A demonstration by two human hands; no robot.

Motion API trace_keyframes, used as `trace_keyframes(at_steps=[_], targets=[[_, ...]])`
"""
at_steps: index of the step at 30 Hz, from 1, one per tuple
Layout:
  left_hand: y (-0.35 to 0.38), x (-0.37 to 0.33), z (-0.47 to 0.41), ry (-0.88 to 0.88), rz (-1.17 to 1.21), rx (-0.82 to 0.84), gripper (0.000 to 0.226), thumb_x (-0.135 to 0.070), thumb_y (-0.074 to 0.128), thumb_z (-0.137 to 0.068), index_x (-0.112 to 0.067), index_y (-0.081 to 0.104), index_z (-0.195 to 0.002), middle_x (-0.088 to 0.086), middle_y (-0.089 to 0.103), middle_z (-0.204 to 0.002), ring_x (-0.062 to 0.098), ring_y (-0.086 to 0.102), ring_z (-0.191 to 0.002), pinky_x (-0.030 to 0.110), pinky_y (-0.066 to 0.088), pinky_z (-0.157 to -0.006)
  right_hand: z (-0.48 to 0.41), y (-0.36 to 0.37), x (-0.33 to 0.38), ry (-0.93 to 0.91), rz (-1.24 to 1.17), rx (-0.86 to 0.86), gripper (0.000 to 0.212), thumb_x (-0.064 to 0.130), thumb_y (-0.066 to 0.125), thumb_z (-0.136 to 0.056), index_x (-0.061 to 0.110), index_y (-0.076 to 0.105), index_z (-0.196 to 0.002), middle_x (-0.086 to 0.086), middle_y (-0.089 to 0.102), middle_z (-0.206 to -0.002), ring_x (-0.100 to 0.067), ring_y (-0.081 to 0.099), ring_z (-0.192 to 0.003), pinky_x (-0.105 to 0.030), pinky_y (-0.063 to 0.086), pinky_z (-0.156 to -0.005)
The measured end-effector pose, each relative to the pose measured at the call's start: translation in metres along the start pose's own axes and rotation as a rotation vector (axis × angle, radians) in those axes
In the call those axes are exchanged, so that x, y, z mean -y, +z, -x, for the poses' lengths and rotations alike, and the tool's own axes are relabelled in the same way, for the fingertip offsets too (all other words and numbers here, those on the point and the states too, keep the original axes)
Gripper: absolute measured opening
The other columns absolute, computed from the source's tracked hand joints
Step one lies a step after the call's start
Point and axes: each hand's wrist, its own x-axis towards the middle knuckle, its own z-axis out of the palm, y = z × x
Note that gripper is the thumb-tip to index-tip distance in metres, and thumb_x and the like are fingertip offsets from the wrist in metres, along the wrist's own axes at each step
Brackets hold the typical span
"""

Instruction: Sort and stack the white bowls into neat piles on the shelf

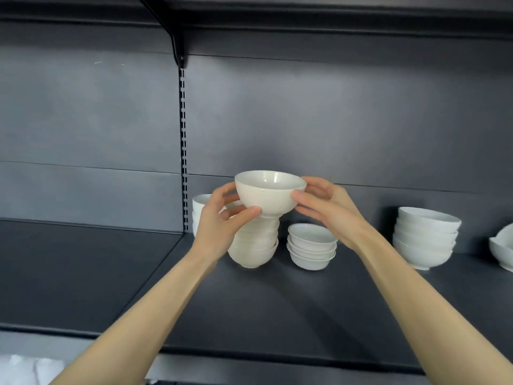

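A cream-white bowl (268, 194) is held upright between both hands, just above a pile of like bowls (254, 247) on the dark shelf (277, 301). My left hand (222, 218) grips its lower left side, thumb under its foot. My right hand (323, 207) holds its right side with thumb and fingers. The held bowl's foot sits at or just over the pile's top; contact is hidden by my left hand. To the right stands a short pile of small shallow dishes (312, 247). Further right is a pile of larger white bowls (424, 237). Another white pile (201, 211) stands behind my left hand.
More white crockery (502, 245) is cut off at the right edge. A slotted black upright (183, 151) runs down the back panel, with a bracket and upper shelf (249, 12) overhead. Left of the upright lies a bare dark shelf section (83, 273).
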Motion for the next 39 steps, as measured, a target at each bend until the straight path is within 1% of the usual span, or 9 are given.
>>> trace_keyframes(at_steps=[3, 6, 9, 12, 21, 25, 34, 36, 39], targets=[[-0.012, 0.010, -0.024, 0.016, -0.048, -0.007, 0.057, -0.005, 0.076, -0.079, -0.014, 0.051, -0.129, -0.004, 0.064, -0.116, 0.009, 0.065, -0.103, 0.022, 0.054, -0.086, -0.028, 0.009, -0.009, -0.009, 0.039, 0.004, 0.046, 0.028, 0.076, -0.078, 0.021, 0.060, -0.120, 0.007, 0.068, -0.119, -0.008, 0.063, -0.112, -0.030, 0.048, -0.098], [-0.020, 0.025, -0.041, 0.002, -0.146, 0.008, 0.055, -0.011, 0.076, -0.079, -0.016, 0.052, -0.129, -0.003, 0.063, -0.124, 0.012, 0.058, -0.116, 0.032, 0.044, -0.101, -0.048, 0.014, -0.019, 0.013, 0.102, 0.025, 0.042, 0.023, 0.073, -0.082, 0.019, 0.060, -0.121, 0.006, 0.068, -0.117, -0.002, 0.062, -0.108, -0.009, 0.047, -0.080], [-0.026, 0.041, -0.049, -0.014, -0.221, 0.004, 0.047, -0.017, 0.076, -0.081, -0.022, 0.056, -0.123, -0.016, 0.060, -0.120, 0.003, 0.052, -0.117, 0.007, 0.036, -0.091, -0.063, 0.016, -0.034, 0.043, 0.140, 0.054, 0.039, 0.022, 0.073, -0.083, 0.018, 0.061, -0.119, 0.006, 0.070, -0.115, 0.002, 0.064, -0.101, -0.003, 0.046, -0.071], [-0.028, 0.051, -0.050, -0.022, -0.236, 0.014, 0.037, -0.020, 0.073, -0.084, -0.021, 0.060, -0.119, -0.024, 0.059, -0.111, -0.021, 0.051, -0.099, -0.009, 0.032, -0.072, -0.071, 0.016, -0.047, 0.056, 0.136, 0.062, 0.036, 0.016, 0.073, -0.083, 0.016, 0.062, -0.118, 0.005, 0.071, -0.110, 0.007, 0.066, -0.090, 0.000, 0.044, -0.065], [-0.032, 0.062, -0.049, -0.044, -0.254, 0.040, 0.025, -0.021, 0.069, -0.087, -0.042, 0.057, -0.093, -0.020, 0.058, -0.111, -0.027, 0.047, -0.093, -0.009, 0.030, -0.072, -0.070, 0.022, -0.065, 0.091, 0.150, 0.041, 0.038, 0.017, 0.073, -0.083, 0.019, 0.062, -0.119, 0.008, 0.070, -0.113, 0.004, 0.064, -0.101, -0.004, 0.047, -0.072], [-0.036, 0.065, -0.049, -0.041, -0.283, 0.079, 0.027, -0.028, 0.067, -0.088, -0.049, 0.053, -0.095, -0.021, 0.054, -0.116, -0.015, 0.044, -0.108, -0.009, 0.030, -0.077, -0.066, 0.024, -0.063, 0.120, 0.179, 0.030, 0.038, 0.019, 0.071, -0.084, 0.021, 0.062, -0.121, 0.009, 0.069, -0.115, 0.004, 0.063, -0.103, -0.009, 0.049, -0.077], [-0.040, 0.061, -0.050, -0.020, -0.350, 0.166, 0.021, -0.028, 0.064, -0.090, -0.044, 0.052, -0.098, -0.029, 0.052, -0.106, -0.023, 0.044, -0.098, -0.008, 0.029, -0.074, -0.062, 0.027, -0.057, 0.196, 0.205, 0.029, 0.057, 0.022, 0.071, -0.085, 0.016, 0.048, -0.137, 0.010, 0.062, -0.124, -0.004, 0.058, -0.114, -0.025, 0.048, -0.097], [-0.043, 0.059, -0.050, -0.042, -0.347, 0.160, 0.025, -0.031, 0.066, -0.089, -0.034, 0.054, -0.110, -0.022, 0.056, -0.111, -0.016, 0.049, -0.101, -0.005, 0.032, -0.076, -0.061, 0.028, -0.054, 0.214, 0.210, 0.012, 0.063, 0.023, 0.073, -0.083, 0.014, 0.046, -0.140, 0.006, 0.059, -0.130, -0.008, 0.057, -0.117, -0.028, 0.048, -0.099], [-0.046, 0.053, -0.046, -0.023, -0.415, 0.093, 0.046, -0.031, 0.069, -0.086, -0.019, 0.054, -0.128, -0.012, 0.054, -0.122, 0.004, 0.047, -0.114, 0.013, 0.032, -0.090, -0.056, 0.026, -0.046, 0.214, 0.269, -0.053, 0.063, 0.026, 0.076, -0.081, 0.013, 0.049, -0.137, 0.001, 0.056, -0.134, -0.013, 0.057, -0.118, -0.033, 0.049, -0.099]])
